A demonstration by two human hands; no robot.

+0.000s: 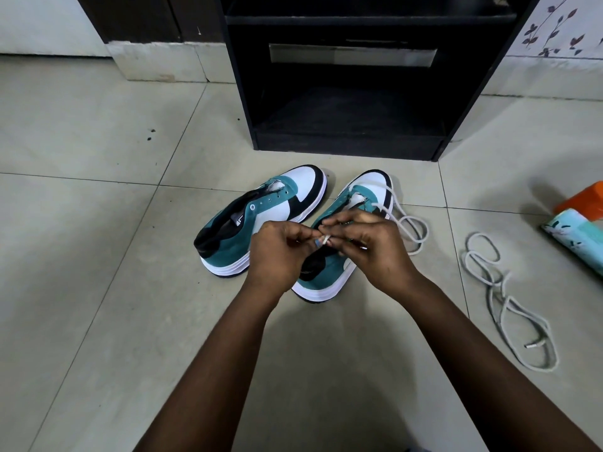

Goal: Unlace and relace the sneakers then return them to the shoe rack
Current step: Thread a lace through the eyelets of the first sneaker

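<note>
Sneakers are set side by side on the tiled floor (98, 256), toes toward the black shoe rack (346, 93) that stands just beyond them. The left sneaker (261, 220), teal, white and black, is seen with bare eyelets and no lace. The right sneaker (339, 262) is partly covered by both hands, which are held above its opening. A white lace (404, 223) is threaded through its front eyelets and trails in loops on the floor to its right. A second lace (509, 301) is lain loose on the floor, well apart from both shoes, further right. At the right edge an orange and pale-blue object (580, 230) is cut off by the frame.

The left hand (277, 256) and the right hand (368, 246) are brought together, fingertips touching. The grip of each is narrow: the lace tip (326, 239) is pinched between the fingertips of both hands.
</note>
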